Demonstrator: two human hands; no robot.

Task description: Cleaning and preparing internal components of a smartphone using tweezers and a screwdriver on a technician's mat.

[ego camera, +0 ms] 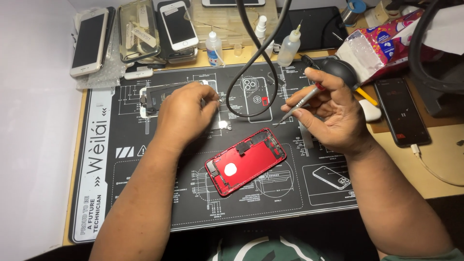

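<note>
An opened red phone housing [245, 161] lies tilted in the middle of a black repair mat [159, 203]. My left hand [185, 113] rests on the mat beyond the housing, its fingertips pinching a small metal part [220, 99] beside a black battery on a white frame [155, 97]. Another small silvery part [224, 124] lies just below those fingers. My right hand [328, 112] holds a grey screwdriver with a red band [300, 102], tip pointing down-left above the mat.
Several phones [89, 41] and clear cases lie at the back left. Two small squeeze bottles [289, 47] stand behind the mat. A black cable [251, 53] loops down from above. A dark phone [401, 111], a black air blower [340, 67] and a tissue pack [382, 46] sit at the right.
</note>
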